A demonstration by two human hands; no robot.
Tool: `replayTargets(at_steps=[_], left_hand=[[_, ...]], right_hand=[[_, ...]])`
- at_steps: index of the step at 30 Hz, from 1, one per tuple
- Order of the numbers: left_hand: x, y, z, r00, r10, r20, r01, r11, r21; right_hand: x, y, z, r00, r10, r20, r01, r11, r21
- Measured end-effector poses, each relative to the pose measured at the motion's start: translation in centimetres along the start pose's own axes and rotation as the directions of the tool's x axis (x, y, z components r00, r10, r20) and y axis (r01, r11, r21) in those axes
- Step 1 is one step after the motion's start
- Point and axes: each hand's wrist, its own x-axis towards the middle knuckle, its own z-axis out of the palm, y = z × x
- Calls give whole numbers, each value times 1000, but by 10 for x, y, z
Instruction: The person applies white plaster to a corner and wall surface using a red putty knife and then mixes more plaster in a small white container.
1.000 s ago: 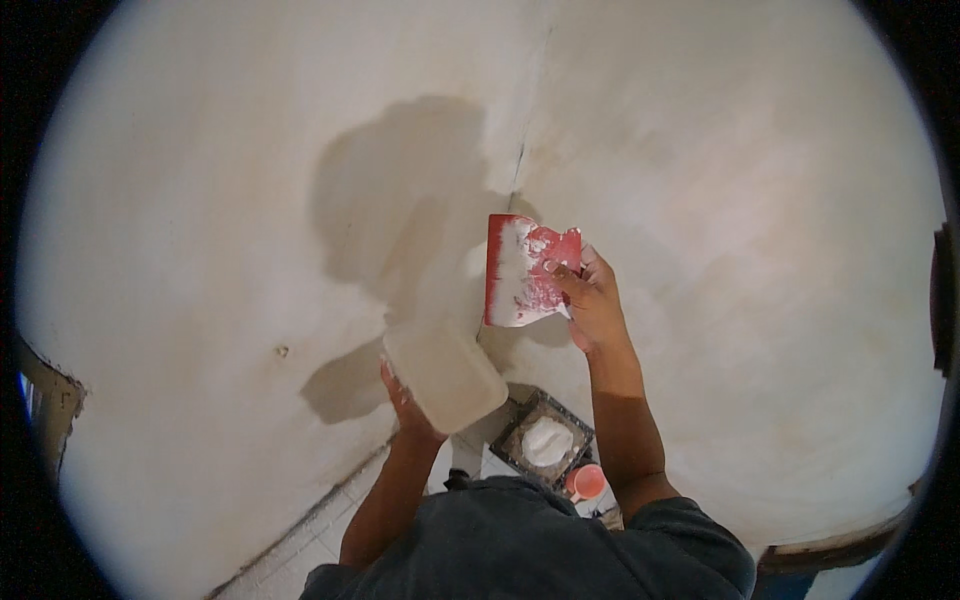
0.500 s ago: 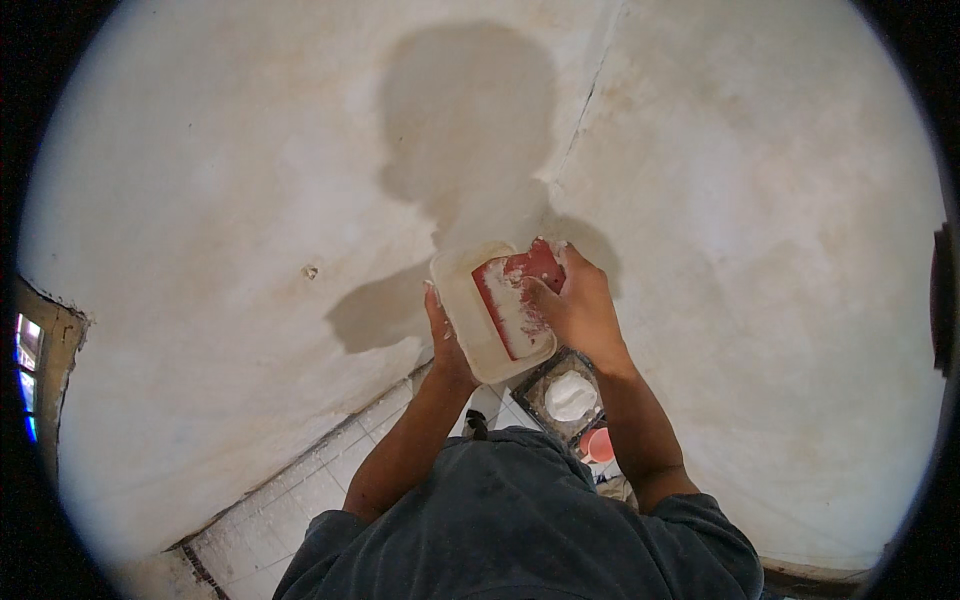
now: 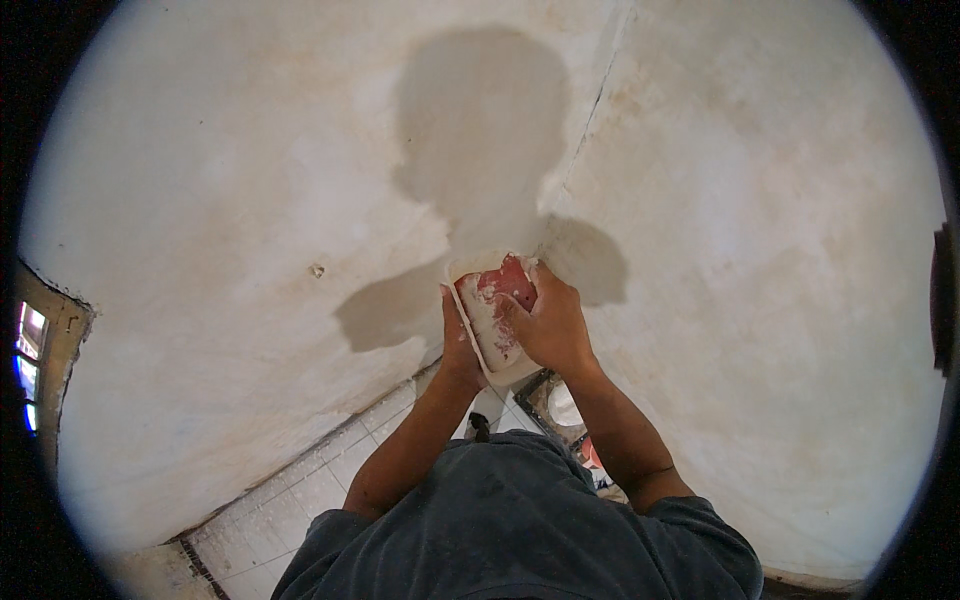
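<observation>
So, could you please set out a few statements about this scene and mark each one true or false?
1. The right hand holds a red scraper smeared with white. True.
2. The left hand is empty. False: it holds a pale container.
3. A head-shaped shadow falls on the wall. True.
4. The floor is covered in red carpet. False: it is tiled in a pale colour.
5. The dark-rimmed tray is partly hidden by the right forearm. True.
6. The person's shirt is bright yellow. False: it is dark grey.
</observation>
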Motion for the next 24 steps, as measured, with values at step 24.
replayTargets(at_steps=[24], left_hand=[[4,35,-19,995,-77,70,92,963,-253]], right_hand=[[20,59,-8,967,255,-23,-158,663,732]])
